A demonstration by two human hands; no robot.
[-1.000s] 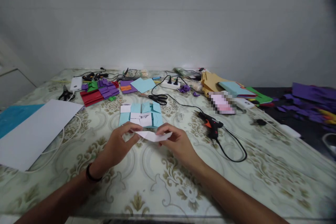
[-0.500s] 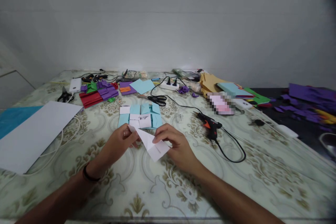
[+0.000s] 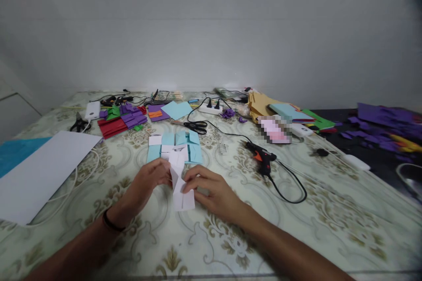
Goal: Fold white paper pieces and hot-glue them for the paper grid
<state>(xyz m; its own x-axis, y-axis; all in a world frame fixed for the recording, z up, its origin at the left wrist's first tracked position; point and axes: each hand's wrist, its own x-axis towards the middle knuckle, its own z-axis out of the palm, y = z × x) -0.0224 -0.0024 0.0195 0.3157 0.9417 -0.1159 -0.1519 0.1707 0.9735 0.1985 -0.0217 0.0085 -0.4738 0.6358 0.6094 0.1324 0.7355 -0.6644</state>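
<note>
A piece of folded white paper [image 3: 178, 184] is held upright between both hands, just above the tabletop. My left hand [image 3: 152, 179] pinches its left edge, with a dark band around the wrist. On its other side, my right hand [image 3: 207, 186] grips the lower part between thumb and fingers. Right behind the paper lies a light blue sheet [image 3: 153, 153] bearing folded white and light blue pieces; the held paper and my fingers cover part of it.
A glue gun [image 3: 262, 158] with a looped cable lies to the right. Scissors [image 3: 195, 126] and a power strip [image 3: 211, 109] are farther back. Large white paper [image 3: 49, 175] lies at left, red and purple folded paper [image 3: 114, 127] behind it. Stacked coloured paper [image 3: 290, 112] is at back right.
The white paper has turned from a slanted position to nearly vertical and shifted slightly left. My right hand has moved left with it, closer to my left hand.
</note>
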